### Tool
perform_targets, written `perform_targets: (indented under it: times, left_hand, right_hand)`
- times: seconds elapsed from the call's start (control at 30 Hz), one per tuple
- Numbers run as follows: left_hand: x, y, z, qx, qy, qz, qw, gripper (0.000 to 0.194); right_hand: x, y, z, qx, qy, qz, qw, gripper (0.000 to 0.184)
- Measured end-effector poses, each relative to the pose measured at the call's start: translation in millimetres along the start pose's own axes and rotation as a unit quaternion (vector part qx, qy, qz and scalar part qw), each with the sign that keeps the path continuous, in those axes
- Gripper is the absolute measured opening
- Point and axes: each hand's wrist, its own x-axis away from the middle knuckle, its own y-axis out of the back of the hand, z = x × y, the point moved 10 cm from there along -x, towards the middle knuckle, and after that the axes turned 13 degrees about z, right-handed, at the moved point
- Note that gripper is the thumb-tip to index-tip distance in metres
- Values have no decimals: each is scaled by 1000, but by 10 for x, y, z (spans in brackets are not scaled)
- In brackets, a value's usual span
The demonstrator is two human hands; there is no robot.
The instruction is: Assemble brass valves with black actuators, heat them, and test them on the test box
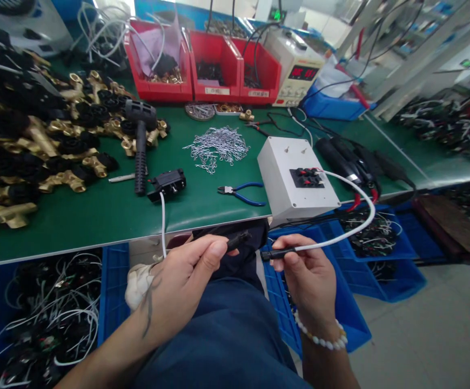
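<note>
In front of my lap, my left hand [194, 265] pinches a black cable connector [239, 240]. A white cable [163, 224] runs up from behind this hand to a small black device [170, 185] on the table edge. My right hand [310, 270] grips a second black connector [277, 253], on a thicker white cable [354, 229] that curves to the black terminals of a white box [295, 175]. The two connector ends face each other with a gap between them. Blue-handled pliers [243, 193] lie on the table just beyond my hands.
Brass valve fittings [40, 140] crowd the left of the green table [97, 210], beside a black mallet [140, 146]. Metal clips [221, 146] lie mid-table. Behind are red bins [162, 91] and a power supply [297, 73]. Blue crates [115, 286] flank my legs.
</note>
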Motion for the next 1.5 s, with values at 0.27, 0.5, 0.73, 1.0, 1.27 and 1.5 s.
perform_targets:
  times: [0.27, 0.5, 0.73, 1.0, 1.27, 1.5]
  left_hand:
    - [-25, -63, 29, 2, 13, 63, 998, 55]
    - [-47, -72, 63, 6, 30, 80, 996, 57]
    - [-39, -29, 87, -1, 22, 91, 996, 57]
    - [-53, -4, 87, -30, 23, 89, 995, 58]
    - [-61, -74, 101, -11, 31, 111, 993, 57]
    - [-77, -85, 164, 20, 25, 123, 992, 55]
  right_hand:
    - [-370, -372, 216, -97, 52, 52, 993, 9]
    - [-387, -443, 197, -89, 35, 100, 990, 7]
    - [-407, -454, 162, -77, 14, 140, 987, 12]
    - [-417, -435, 90, -92, 5, 140, 986, 11]
    - [-443, -418, 18, -92, -28, 104, 990, 9]
    - [-409, -432, 91, -66, 2, 140, 988, 3]
